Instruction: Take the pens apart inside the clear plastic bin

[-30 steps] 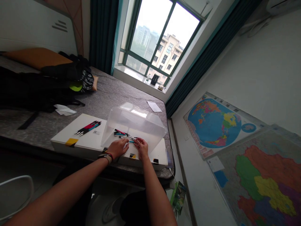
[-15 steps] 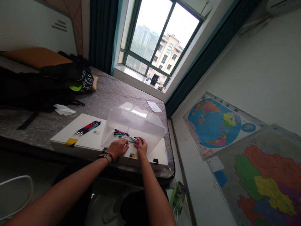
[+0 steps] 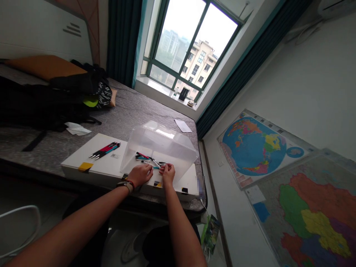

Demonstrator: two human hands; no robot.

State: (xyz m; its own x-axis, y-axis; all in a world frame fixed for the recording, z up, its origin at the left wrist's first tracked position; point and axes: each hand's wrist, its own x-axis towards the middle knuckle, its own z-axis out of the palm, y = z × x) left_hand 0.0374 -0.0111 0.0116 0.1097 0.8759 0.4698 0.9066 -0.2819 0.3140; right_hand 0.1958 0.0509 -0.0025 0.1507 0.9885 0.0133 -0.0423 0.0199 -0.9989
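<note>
Left hand (image 3: 141,175) and right hand (image 3: 168,174) each appear to pinch the blue pen (image 3: 156,168), between both grips; loose pens (image 3: 142,158) lie just beyond. Aligned, gentle pressure should avoid bending.

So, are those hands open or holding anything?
Left hand: curled near the pen pieces; whether it holds one can't be told.
Right hand: curled beside them; hold also unclear.

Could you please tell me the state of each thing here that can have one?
Left hand, curled, grip unclear
Right hand, curled, grip unclear
Pens, side by side
Pen parts, loosely scattered
Clear bin, open toward hands
White box, closed
Curtains, drawn aside
Tissue, crumpled
</note>
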